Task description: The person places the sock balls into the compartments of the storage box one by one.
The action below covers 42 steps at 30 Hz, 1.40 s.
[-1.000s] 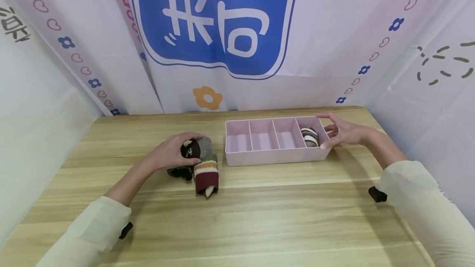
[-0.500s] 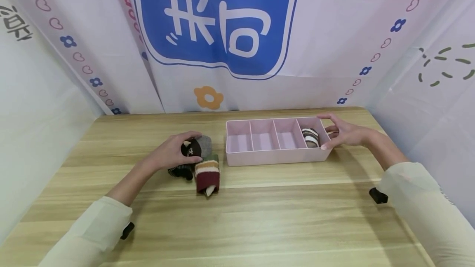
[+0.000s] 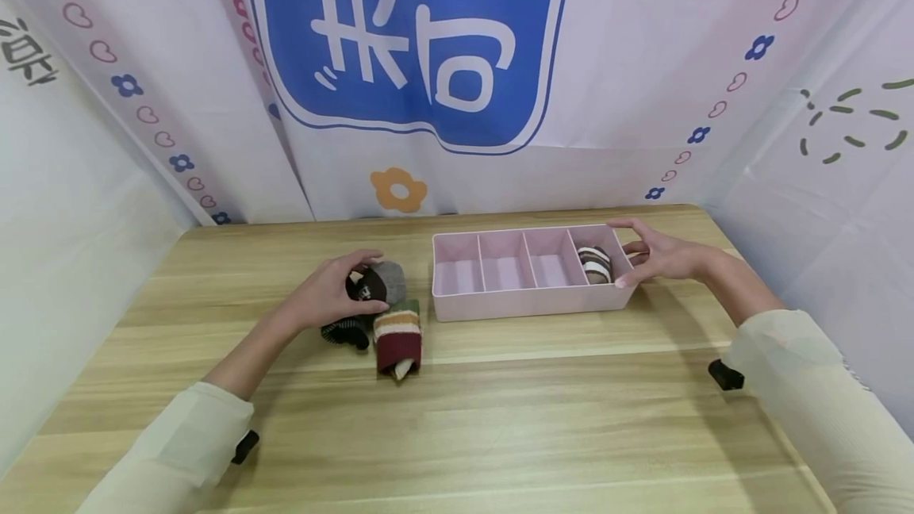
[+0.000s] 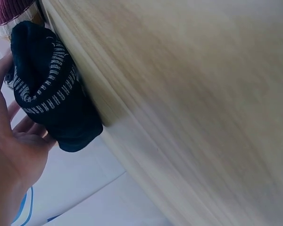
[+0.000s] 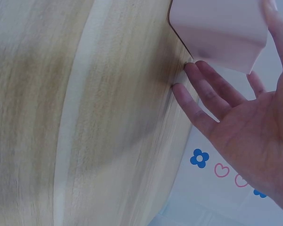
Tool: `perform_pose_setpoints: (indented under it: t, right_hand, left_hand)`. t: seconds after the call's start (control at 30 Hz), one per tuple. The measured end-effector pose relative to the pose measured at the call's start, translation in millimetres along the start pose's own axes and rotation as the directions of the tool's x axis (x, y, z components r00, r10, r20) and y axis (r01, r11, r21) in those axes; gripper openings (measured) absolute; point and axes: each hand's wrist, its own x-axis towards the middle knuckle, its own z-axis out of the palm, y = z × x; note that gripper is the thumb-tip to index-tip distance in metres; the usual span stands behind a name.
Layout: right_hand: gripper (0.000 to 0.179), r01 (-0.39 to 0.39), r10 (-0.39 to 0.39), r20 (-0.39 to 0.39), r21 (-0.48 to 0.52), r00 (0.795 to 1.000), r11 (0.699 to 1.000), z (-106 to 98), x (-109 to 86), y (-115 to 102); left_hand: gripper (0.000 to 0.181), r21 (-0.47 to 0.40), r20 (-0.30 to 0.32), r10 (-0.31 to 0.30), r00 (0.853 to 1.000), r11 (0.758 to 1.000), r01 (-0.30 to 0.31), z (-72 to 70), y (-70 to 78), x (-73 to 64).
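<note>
In the head view, my left hand [image 3: 324,292] grips a rolled grey and dark brown sock [image 3: 388,282] between thumb and fingers, on the left of the table. Just under that hand lies a rolled black sock [image 3: 344,333], whose white pattern shows in the left wrist view. Touching this group is a rolled striped sock [image 3: 397,346] in maroon, cream, orange and green. My right hand [image 3: 664,255] holds the right end of a pink divided box [image 3: 528,306], thumb at the front corner and index finger at the back. A brown and white striped sock [image 3: 596,263] sits in its rightmost compartment.
The wooden table [image 3: 500,419] stretches toward me in front of the box. A white printed cloth [image 3: 614,101] hangs close behind its far edge, with more cloth at both sides. The box's other three compartments show bare pink floors.
Both hands stay nearly where they were, the left on the grey and brown sock, the right at the box's end. The head view shifts very slightly.
</note>
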Motion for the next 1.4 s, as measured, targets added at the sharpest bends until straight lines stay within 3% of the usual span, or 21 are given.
perform_pose_setpoints:
  t: [0.33, 0.63, 0.93, 1.4]
  right_hand:
    - [0.105, 0.017, -0.017, 0.004, 0.013, 1.0, 1.0, 0, -0.3, -1]
    - [0.105, 0.017, -0.017, 0.004, 0.016, 1.0, 1.0, 0, 0.0, -1]
    - [0.105, 0.009, -0.009, -0.003, 0.002, 1.0, 1.0, 0, -0.5, 1]
    - [0.105, 0.006, -0.006, -0.002, -0.016, 1.0, 1.0, 0, 0.1, 2]
  left_hand:
    - [0.081, -0.02, -0.069, 0.015, 0.997, 1.0, -0.016, -4.0, 3.5, -0.9]
    - [0.079, -0.092, -0.122, 0.011, 0.992, 0.995, -0.022, -9.7, 11.0, 2.2]
    - [0.078, -0.101, -0.157, 0.069, 0.985, 0.991, -0.085, -5.8, 16.8, 6.3]
    - [0.071, -0.19, -0.217, 0.075, 0.973, 0.975, -0.117, -4.4, 29.8, 14.8]
